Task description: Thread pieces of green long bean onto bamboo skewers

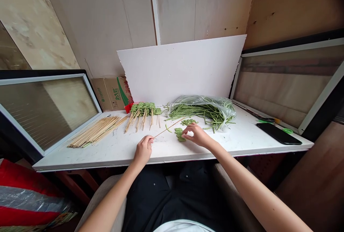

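Observation:
My left hand (pixel 143 148) is closed on the lower end of a thin bamboo skewer (pixel 167 129), which slants up and to the right above the white table. At the right edge of a neat row of cut green bean pieces (pixel 178 135) is my right hand (pixel 198 135), its thumb and fingers curved and slightly apart. Whether a fingertip touches a piece is hard to make out. Just behind lies a small heap of cut bean pieces (pixel 188 121), and a single curved bean piece (pixel 168 128) rests near the skewer.
Loose bamboo skewers (pixel 96 130) lie at left on the table (pixel 118 151). Bean-loaded skewers (pixel 143 112) are stacked at the back, beside a cardboard box (pixel 111 93). A clear bag of long green beans (pixel 201 109) sits behind my right hand. A black phone (pixel 278 133) lies right.

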Action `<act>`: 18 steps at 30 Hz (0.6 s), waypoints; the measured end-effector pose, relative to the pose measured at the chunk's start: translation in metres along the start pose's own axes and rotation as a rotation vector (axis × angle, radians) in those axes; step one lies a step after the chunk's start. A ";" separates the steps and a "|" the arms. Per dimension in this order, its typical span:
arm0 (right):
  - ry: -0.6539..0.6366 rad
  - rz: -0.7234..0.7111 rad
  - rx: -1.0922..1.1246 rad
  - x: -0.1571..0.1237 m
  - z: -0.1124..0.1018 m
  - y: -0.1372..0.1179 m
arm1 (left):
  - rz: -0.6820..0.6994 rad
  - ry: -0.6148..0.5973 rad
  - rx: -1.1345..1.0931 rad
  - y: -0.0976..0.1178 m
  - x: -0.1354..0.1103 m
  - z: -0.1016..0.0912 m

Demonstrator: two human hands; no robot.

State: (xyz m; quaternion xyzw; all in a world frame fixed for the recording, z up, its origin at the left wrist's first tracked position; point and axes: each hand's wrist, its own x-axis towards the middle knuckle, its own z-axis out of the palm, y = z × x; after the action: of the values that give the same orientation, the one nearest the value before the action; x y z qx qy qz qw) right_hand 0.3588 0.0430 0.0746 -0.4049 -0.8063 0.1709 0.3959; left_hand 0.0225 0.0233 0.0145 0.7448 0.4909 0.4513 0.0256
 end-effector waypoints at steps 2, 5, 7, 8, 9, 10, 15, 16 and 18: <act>-0.112 -0.074 -0.127 -0.003 0.000 0.009 | 0.020 0.025 -0.009 -0.004 0.000 0.002; -0.185 -0.110 -0.258 -0.005 0.008 0.014 | 0.037 0.038 -0.028 -0.007 -0.001 0.005; -0.183 -0.128 -0.327 -0.006 0.012 0.011 | 0.041 0.029 -0.037 -0.008 -0.002 0.007; -0.175 -0.140 -0.354 -0.006 0.014 0.009 | 0.042 0.025 -0.040 -0.009 -0.002 0.007; -0.164 -0.152 -0.375 -0.006 0.015 0.007 | 0.042 0.022 -0.043 -0.009 -0.002 0.007; -0.148 -0.163 -0.392 -0.006 0.015 0.006 | 0.040 0.020 -0.046 -0.009 -0.002 0.007; -0.018 -0.174 -0.385 -0.004 0.007 0.012 | 0.031 0.025 -0.068 -0.007 -0.002 0.006; 0.016 -0.167 -0.357 -0.004 0.005 0.015 | 0.029 0.026 -0.073 -0.006 -0.002 0.006; 0.098 -0.119 -0.258 -0.003 0.001 0.025 | 0.024 0.025 -0.077 -0.005 -0.002 0.005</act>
State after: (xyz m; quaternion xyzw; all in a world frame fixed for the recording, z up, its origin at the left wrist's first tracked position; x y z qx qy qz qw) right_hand 0.3715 0.0561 0.0580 -0.4119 -0.8238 0.0225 0.3888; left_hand 0.0226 0.0264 0.0082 0.7434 0.4644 0.4794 0.0426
